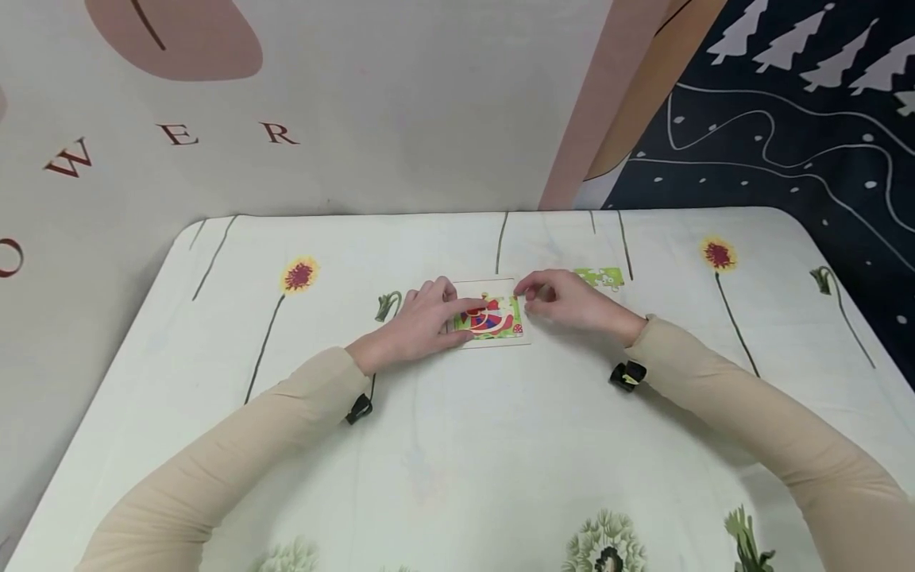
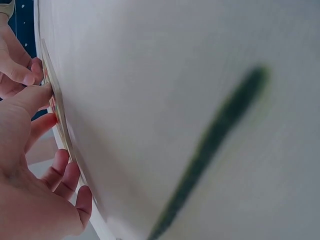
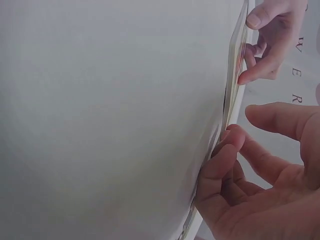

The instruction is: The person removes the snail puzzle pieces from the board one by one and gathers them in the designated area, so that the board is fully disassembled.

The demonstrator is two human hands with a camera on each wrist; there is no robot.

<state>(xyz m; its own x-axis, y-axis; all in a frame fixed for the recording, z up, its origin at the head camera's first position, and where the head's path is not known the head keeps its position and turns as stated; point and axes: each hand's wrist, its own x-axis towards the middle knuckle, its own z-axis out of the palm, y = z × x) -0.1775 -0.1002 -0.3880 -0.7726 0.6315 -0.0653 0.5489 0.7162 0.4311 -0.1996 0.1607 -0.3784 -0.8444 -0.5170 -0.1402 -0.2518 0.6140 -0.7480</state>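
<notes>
A small jigsaw puzzle (image 1: 489, 322) in a pale tray lies flat on the table, with a red, blue and green picture. My left hand (image 1: 429, 318) rests on its left side. The index finger reaches over the picture and the thumb lies along the near left part. At the tray's upper right corner, my right hand (image 1: 561, 298) touches the edge with a fingertip. In the right wrist view its thumb stands apart from the bent fingers, and I see nothing held. Green jigsaw pieces (image 1: 600, 277) lie beyond the right hand.
The table (image 1: 443, 445) wears a white cloth printed with flowers and stems. Its far edge meets a pale wall (image 1: 400, 143) with letters, and a dark patterned surface (image 1: 786, 151) stands at the far right. Black wrist cameras (image 1: 628, 376) hang under both forearms.
</notes>
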